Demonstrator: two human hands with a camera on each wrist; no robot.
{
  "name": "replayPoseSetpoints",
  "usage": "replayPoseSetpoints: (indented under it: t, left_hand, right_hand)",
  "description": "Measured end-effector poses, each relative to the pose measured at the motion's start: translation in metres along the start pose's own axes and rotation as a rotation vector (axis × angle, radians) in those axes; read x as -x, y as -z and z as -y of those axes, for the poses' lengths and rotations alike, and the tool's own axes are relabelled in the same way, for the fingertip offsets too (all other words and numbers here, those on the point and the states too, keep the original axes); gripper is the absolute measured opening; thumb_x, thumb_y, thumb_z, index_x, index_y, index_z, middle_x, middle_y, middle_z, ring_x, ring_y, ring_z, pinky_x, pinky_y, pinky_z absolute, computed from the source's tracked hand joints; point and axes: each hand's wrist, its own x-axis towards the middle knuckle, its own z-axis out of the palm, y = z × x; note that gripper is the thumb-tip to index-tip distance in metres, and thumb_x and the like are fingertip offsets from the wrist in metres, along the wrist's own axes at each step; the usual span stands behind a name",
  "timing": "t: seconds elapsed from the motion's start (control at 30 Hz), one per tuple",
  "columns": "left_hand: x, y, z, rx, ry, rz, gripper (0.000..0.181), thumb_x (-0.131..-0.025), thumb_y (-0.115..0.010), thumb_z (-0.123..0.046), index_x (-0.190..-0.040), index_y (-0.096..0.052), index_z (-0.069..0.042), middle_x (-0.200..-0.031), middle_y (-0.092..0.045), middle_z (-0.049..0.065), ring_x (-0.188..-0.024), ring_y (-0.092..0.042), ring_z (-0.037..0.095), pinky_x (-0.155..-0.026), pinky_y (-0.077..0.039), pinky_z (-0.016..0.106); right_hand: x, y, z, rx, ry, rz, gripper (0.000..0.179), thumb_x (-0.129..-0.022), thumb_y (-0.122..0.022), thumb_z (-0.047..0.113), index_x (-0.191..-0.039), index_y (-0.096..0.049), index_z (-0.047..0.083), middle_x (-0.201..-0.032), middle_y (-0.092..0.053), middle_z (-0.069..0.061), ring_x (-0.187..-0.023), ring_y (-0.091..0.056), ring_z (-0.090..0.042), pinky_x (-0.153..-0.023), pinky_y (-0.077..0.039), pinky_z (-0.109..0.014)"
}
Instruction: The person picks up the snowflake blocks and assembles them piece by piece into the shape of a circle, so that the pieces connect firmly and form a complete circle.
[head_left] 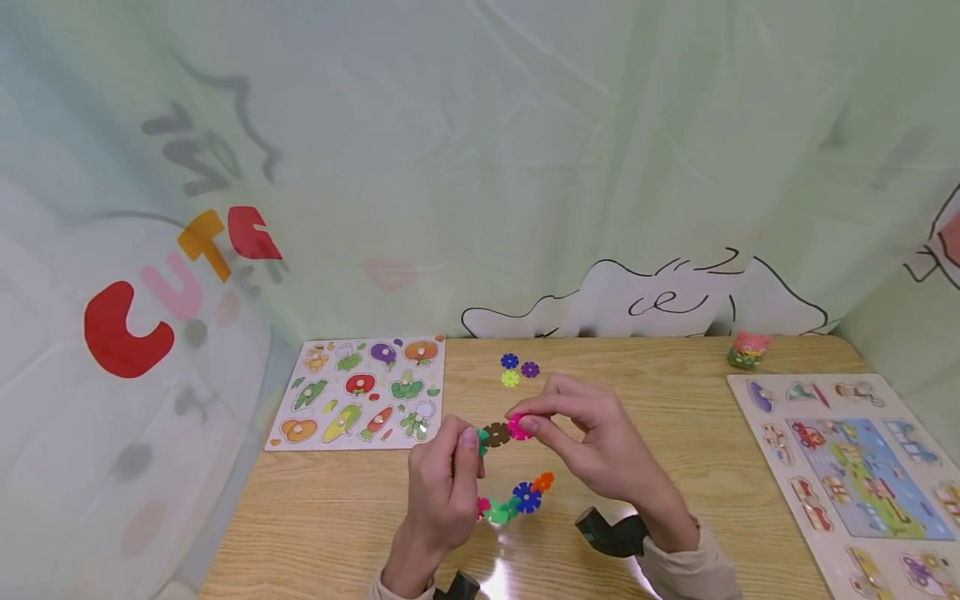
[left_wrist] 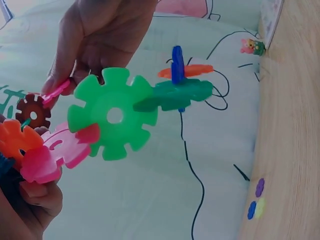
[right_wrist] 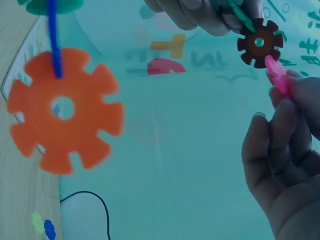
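Note:
In the head view my left hand [head_left: 442, 483] grips a chain of notched plastic snowflake discs. The chain curves below that hand through light green, dark green and blue [head_left: 521, 491] discs. It ends in an orange disc [right_wrist: 35, 95], large in the right wrist view. Beyond the left fingertips a brown disc [right_wrist: 247, 46] joins a green one. My right hand [head_left: 600, 433] pinches a bright pink disc [right_wrist: 278, 77] between thumb and index finger, its edge at the brown disc's rim. Another pink disc [left_wrist: 65, 155] is close by the left fingers.
Blue [head_left: 510, 361], purple [head_left: 530, 369] and yellow [head_left: 510, 378] discs lie on the wooden table [head_left: 660, 375]. A vegetable puzzle board [head_left: 337, 442] is at left, a vehicle puzzle board [head_left: 825, 417] at right. A small pink-topped figurine [head_left: 747, 350] stands at the back right.

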Motion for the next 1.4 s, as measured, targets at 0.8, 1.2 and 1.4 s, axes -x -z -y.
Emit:
replayPoseSetpoints:
  t: [0.8,1.2,1.4]
  left_hand:
    - [-0.007,0.001,0.004,-0.245,-0.365,-0.094,0.033,-0.112,-0.041,-0.011,-0.083,-0.056,-0.003,-0.055,-0.040,-0.007,-0.041,-0.032,-0.001,-0.046,-0.020,0.001]
    - [-0.006,-0.002,0.003,-0.189,-0.335,-0.100,0.032,-0.112,-0.042,-0.009,-0.084,-0.056,-0.002,-0.056,-0.041,-0.006,-0.040,-0.034,-0.001,-0.046,-0.023,0.000]
    - [-0.004,-0.003,0.005,-0.144,-0.309,-0.117,0.029,-0.110,-0.045,-0.006,-0.082,-0.055,-0.003,-0.054,-0.043,-0.005,-0.040,-0.036,0.000,-0.045,-0.025,0.001]
  right_hand:
    - [0.001,-0.014,0.005,-0.274,-0.039,0.017,0.024,-0.098,-0.061,-0.016,-0.108,-0.071,0.004,-0.105,-0.073,-0.011,-0.096,-0.072,-0.014,-0.087,-0.065,-0.029]
    - [0.002,-0.013,0.004,-0.360,-0.082,0.011,0.018,-0.101,-0.058,-0.014,-0.109,-0.071,-0.004,-0.105,-0.078,-0.009,-0.093,-0.076,-0.011,-0.083,-0.066,-0.030]
    - [0.003,-0.012,0.003,-0.343,-0.117,-0.024,0.014,-0.102,-0.059,-0.010,-0.105,-0.071,-0.004,-0.105,-0.077,0.007,-0.091,-0.075,-0.008,-0.081,-0.066,-0.027]
